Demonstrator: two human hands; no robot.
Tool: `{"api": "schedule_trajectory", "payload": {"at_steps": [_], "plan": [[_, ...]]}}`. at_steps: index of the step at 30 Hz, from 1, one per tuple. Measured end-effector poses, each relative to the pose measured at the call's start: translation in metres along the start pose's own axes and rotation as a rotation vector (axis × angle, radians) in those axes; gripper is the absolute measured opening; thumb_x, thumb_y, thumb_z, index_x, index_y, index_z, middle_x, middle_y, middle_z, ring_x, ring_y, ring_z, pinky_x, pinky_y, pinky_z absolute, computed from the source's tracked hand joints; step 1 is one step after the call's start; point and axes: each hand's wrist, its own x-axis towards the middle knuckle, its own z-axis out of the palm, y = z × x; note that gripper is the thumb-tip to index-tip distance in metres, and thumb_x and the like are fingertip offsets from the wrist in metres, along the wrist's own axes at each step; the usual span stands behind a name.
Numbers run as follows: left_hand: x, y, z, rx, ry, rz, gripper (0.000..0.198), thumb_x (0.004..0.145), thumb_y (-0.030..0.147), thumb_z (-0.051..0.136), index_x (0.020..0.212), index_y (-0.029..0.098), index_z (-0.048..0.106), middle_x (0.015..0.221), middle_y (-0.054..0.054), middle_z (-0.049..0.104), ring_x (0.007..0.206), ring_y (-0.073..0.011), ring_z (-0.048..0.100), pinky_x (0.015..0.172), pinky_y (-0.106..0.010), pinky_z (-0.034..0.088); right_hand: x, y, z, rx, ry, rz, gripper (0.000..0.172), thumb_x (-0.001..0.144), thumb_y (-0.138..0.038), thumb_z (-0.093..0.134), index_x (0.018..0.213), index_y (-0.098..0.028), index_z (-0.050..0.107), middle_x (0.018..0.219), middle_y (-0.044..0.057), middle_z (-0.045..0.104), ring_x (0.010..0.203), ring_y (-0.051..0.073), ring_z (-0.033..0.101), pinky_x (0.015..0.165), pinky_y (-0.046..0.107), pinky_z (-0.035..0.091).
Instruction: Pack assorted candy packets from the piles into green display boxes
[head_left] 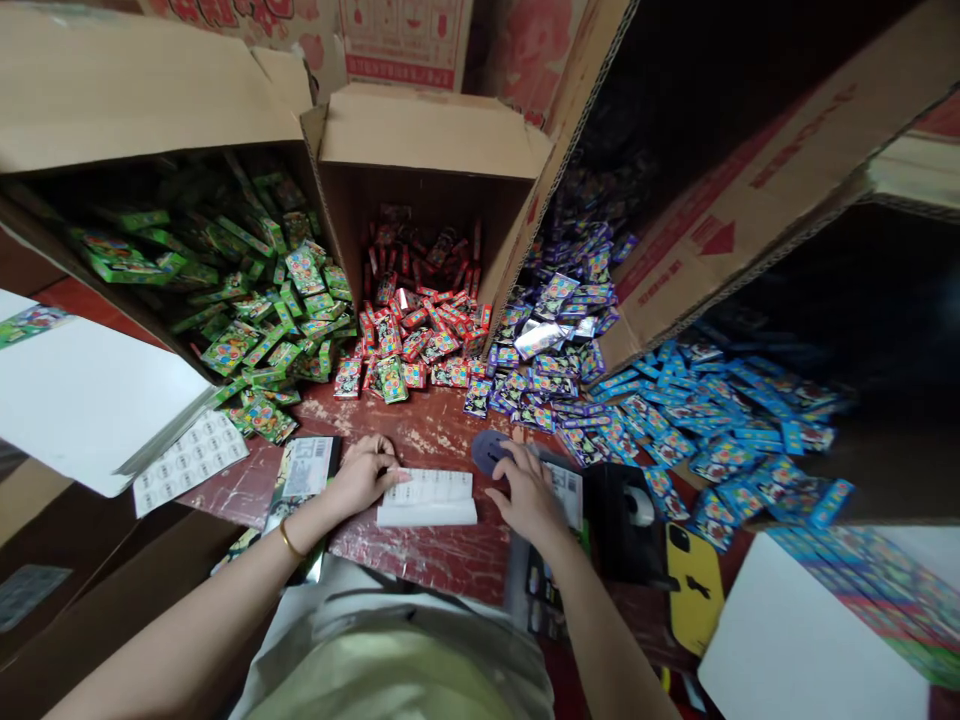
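Note:
A small white folded sheet or box with faint printed marks [429, 498] lies on the red tabletop [450, 560] before me. My left hand [364, 475] rests at its left end, thumb on its upper edge and fingers curled. To its right, my right hand [527, 490] hovers with fingers spread and bent, near a dark round disc [490, 452]. Whether the fingertips touch the disc is unclear. A printed card pack [306, 468] lies beside my left wrist. Another printed pack [566, 492] is partly hidden behind my right hand.
Open cardboard boxes spill small green [262, 345], red [427, 330], purple [551, 350] and blue packets [720, 420] along the back. A black tape dispenser [619, 520] and yellow phone [694, 590] are at right. Sticker sheet [191, 460] and white sheets [90, 400] lie left.

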Motion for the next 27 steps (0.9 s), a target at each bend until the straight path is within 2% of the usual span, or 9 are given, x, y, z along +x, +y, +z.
{"api": "schedule_trajectory", "payload": {"at_steps": [5,8,12,14,16,19,23,25,27], "plan": [[0.002,-0.003,0.001,0.023,-0.027,0.002,0.034,0.087,0.047,0.054,0.076,0.020,0.071,0.096,-0.006,0.059,0.094,-0.0214,0.051,0.086,-0.037,0.036,0.015,0.019,0.001,-0.043,0.057,0.057,0.018,0.073,-0.022,0.065,0.087,-0.023,0.055,0.121,0.011,0.056,0.116,0.033,0.048,0.093,0.051,0.034],[0.003,-0.001,0.001,0.032,-0.033,-0.005,0.035,0.088,0.047,0.054,0.073,0.020,0.071,0.095,-0.006,0.060,0.095,-0.0219,0.051,0.085,-0.036,0.036,0.016,0.015,-0.012,0.046,0.067,0.004,0.021,0.074,-0.025,0.065,0.093,-0.024,0.057,0.113,0.010,0.062,0.115,0.032,0.051,0.095,0.051,0.034],[0.004,0.004,-0.002,0.038,-0.055,-0.018,0.035,0.087,0.046,0.055,0.071,0.020,0.071,0.097,-0.006,0.061,0.096,-0.0224,0.051,0.086,-0.036,0.035,-0.015,-0.025,-0.048,0.220,0.236,-0.094,0.025,0.077,-0.032,0.064,0.102,-0.029,0.060,0.118,0.008,0.062,0.110,0.032,0.056,0.095,0.050,0.037],[0.004,0.006,-0.004,0.042,-0.072,-0.026,0.035,0.087,0.046,0.055,0.070,0.020,0.071,0.098,-0.006,0.061,0.096,-0.0229,0.051,0.086,-0.036,0.035,-0.034,-0.053,-0.057,0.288,0.194,-0.223,0.022,0.079,-0.030,0.064,0.100,-0.033,0.061,0.117,0.006,0.063,0.106,0.031,0.058,0.091,0.047,0.042],[0.004,0.009,-0.007,0.050,-0.093,-0.031,0.035,0.087,0.046,0.055,0.070,0.020,0.071,0.098,-0.006,0.061,0.096,-0.0234,0.051,0.085,-0.036,0.035,-0.047,-0.077,-0.052,0.325,0.071,-0.314,0.024,0.081,-0.023,0.061,0.103,-0.032,0.061,0.118,0.006,0.064,0.105,0.029,0.059,0.091,0.045,0.044],[0.004,0.012,-0.012,0.066,-0.131,-0.021,0.036,0.086,0.046,0.055,0.068,0.020,0.070,0.097,-0.006,0.060,0.095,-0.0232,0.050,0.086,-0.036,0.035,-0.052,-0.091,-0.020,0.342,-0.074,-0.301,0.028,0.078,-0.013,0.060,0.103,-0.027,0.062,0.120,0.008,0.063,0.108,0.029,0.057,0.093,0.046,0.044],[0.005,0.016,-0.016,0.092,-0.157,-0.009,0.038,0.087,0.046,0.054,0.066,0.018,0.068,0.098,-0.007,0.059,0.096,-0.0244,0.050,0.087,-0.040,0.034,-0.046,-0.073,0.019,0.395,-0.142,-0.222,0.035,0.073,-0.022,0.072,0.106,-0.025,0.062,0.122,0.009,0.061,0.112,0.030,0.055,0.095,0.046,0.044],[0.004,0.016,-0.017,0.099,-0.160,-0.010,0.038,0.087,0.047,0.054,0.067,0.018,0.068,0.098,-0.007,0.058,0.096,-0.0251,0.049,0.086,-0.041,0.034,-0.038,-0.058,0.023,0.434,-0.103,-0.179,0.032,0.073,-0.029,0.072,0.104,-0.026,0.064,0.122,0.009,0.060,0.114,0.030,0.055,0.096,0.045,0.044],[0.004,0.015,-0.016,0.097,-0.158,-0.008,0.037,0.087,0.047,0.054,0.068,0.019,0.068,0.098,-0.007,0.058,0.096,-0.0251,0.048,0.086,-0.041,0.034,-0.024,-0.042,0.019,0.480,-0.033,-0.094,0.022,0.079,-0.031,0.066,0.100,-0.026,0.066,0.118,0.009,0.060,0.113,0.029,0.055,0.096,0.044,0.044]]}}
